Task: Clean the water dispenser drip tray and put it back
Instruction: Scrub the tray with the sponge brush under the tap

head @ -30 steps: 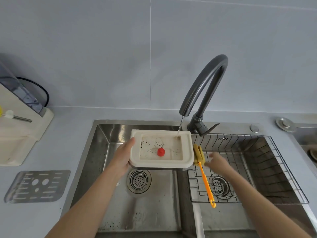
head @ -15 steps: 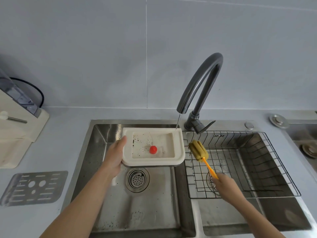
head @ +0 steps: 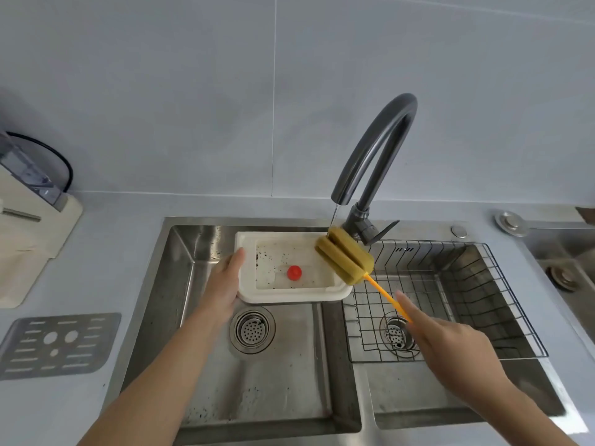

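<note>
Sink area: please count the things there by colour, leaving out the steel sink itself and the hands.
White: 1, the drip tray.
Red: 1, the round float inside the tray.
Yellow and orange: 1, the sponge brush, its sponge head at the tray's right end.
Dark grey: 1, the faucet.
Steel wire: 1, the rack in the right basin.
Total: 5.

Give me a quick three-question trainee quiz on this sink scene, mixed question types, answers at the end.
1. True or false: the sponge brush is lying in the wire basket.
2. Which hand holds the tray? A left B right C both
3. Fill in: the red float sits inside the ____.

Key: 1 false, the right hand holds it over the tray. 2 A. 3 tray.
</note>
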